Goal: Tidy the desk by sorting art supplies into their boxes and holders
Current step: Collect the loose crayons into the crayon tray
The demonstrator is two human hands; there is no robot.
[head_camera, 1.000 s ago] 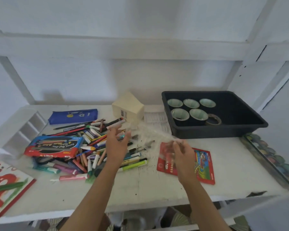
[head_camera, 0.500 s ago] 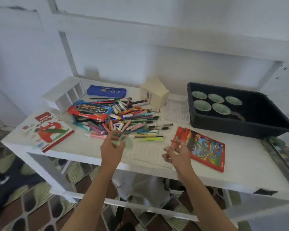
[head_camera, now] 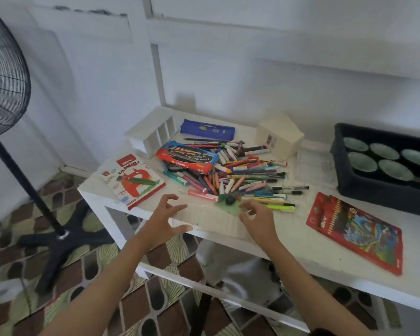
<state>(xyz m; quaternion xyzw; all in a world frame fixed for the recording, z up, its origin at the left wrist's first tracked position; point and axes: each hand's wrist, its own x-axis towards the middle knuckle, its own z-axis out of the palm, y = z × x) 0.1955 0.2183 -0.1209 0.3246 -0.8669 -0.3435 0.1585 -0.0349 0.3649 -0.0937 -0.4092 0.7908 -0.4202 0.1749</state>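
Sorting had barely started: my left hand [head_camera: 164, 214] and right hand [head_camera: 257, 215] curled fingers [head_camera: 177, 207] around the clear plastic tray [head_camera: 211, 217]; I couldn't tell whether they gripped it. Next, I'd gather crayons from the pile [head_camera: 240, 170].

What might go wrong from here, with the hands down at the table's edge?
1. The clear plastic tray lies at the front edge of the desk, between the left hand and right hand; a fumble might drop it to the floor.
2. The loose pile of pens and crayons could scatter or roll off if nudged.
3. The oil pastels box sits at the desk's corner, where an arm might knock it off.
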